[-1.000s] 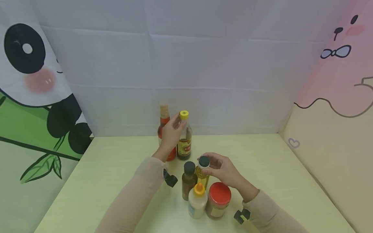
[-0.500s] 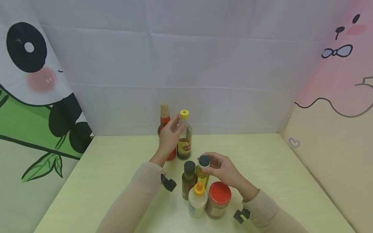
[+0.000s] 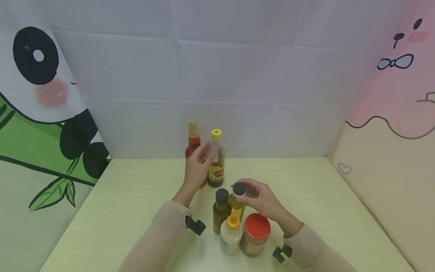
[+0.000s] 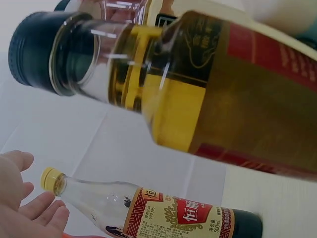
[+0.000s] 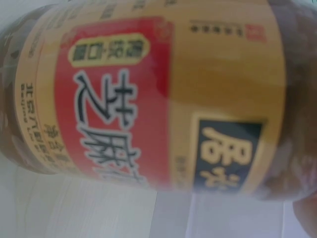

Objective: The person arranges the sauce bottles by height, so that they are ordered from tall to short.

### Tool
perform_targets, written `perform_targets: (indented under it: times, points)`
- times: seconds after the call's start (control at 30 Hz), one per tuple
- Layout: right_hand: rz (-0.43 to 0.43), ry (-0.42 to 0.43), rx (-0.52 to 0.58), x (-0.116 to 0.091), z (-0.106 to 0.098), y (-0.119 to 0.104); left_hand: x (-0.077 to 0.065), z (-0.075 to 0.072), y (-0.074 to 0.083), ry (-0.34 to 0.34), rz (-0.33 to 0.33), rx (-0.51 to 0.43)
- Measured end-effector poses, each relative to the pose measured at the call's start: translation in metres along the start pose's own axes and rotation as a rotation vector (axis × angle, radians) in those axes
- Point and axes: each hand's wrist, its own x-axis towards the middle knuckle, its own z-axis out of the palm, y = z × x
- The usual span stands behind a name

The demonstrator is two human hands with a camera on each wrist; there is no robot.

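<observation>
My left hand (image 3: 197, 168) has loosely bent, parted fingers beside a yellow-capped glass bottle (image 3: 216, 172) of dark liquid. In the left wrist view, a gap shows between its thumb and fingers, with the yellow cap (image 4: 51, 179) near the fingertips; contact is unclear. Partly hidden behind this hand stands a red sauce bottle (image 3: 194, 141). My right hand (image 3: 262, 199) holds a dark-capped oil bottle (image 3: 236, 210) around its neck, thumb in front. Left of it stands a brown, dark-capped bottle (image 3: 221, 217).
A white squeeze bottle (image 3: 231, 238) with an orange tip and a red-lidded jar (image 3: 257, 230) stand close together in front. The jar's label (image 5: 168, 99) fills the right wrist view. A white cloth wall (image 3: 258, 113) rises behind the pale table (image 3: 142, 177).
My left hand has drawn slightly down and left from the yellow cap, its fingers now lower beside the bottle. The right hand keeps its place on the oil bottle.
</observation>
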Motion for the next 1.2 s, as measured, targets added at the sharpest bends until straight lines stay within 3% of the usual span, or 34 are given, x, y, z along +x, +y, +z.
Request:
perform_targets:
  times: [0.57, 0.77, 1.2]
  points:
    - [-0.013, -0.008, 0.019, 0.0, 0.001, 0.003, -0.031, -0.003, 0.0, -0.032, 0.03, -0.06]
    - [-0.018, -0.006, 0.011, -0.001, 0.0, 0.003, -0.042, -0.002, 0.01, -0.048, -0.013, -0.056]
    - [-0.033, -0.008, 0.016, 0.0, 0.0, 0.003, -0.062, -0.001, 0.004, -0.06, -0.034, -0.093]
